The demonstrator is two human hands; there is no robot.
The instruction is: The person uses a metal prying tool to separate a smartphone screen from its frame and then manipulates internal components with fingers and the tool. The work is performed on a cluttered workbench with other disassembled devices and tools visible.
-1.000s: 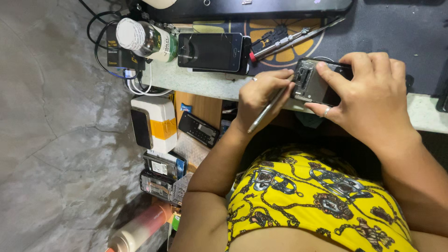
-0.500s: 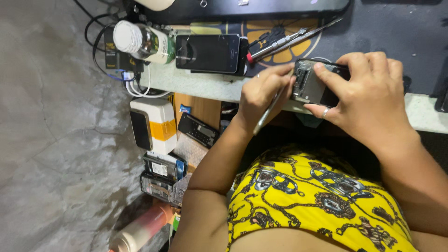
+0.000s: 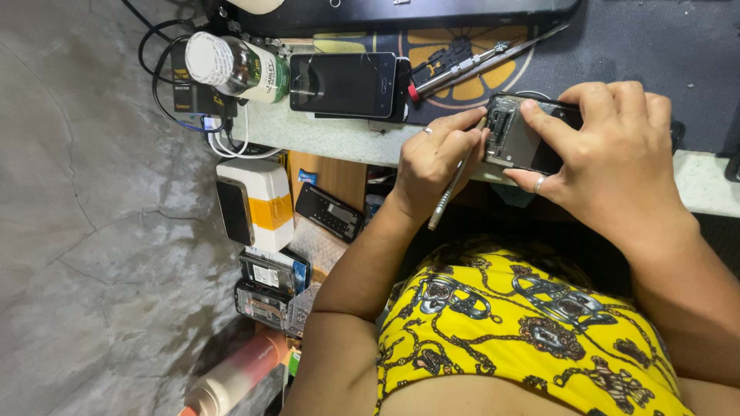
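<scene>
Yellow chain-print top (image 3: 532,331), ringed fingers (image 3: 539,183).

pale bench (image 3: 339,142) carries dark mat (image 3: 655,46), black phone (image 3: 343,83), capped bottle (image 3: 235,68).

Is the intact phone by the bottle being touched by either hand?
No: the intact phone lies alone beside the bottle; both hands work on the opened phone.

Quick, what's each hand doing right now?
Left hand: closed on a thin metal tool, tip at the opened phone.
Right hand: fingers closed around that phone, holding it.
</scene>
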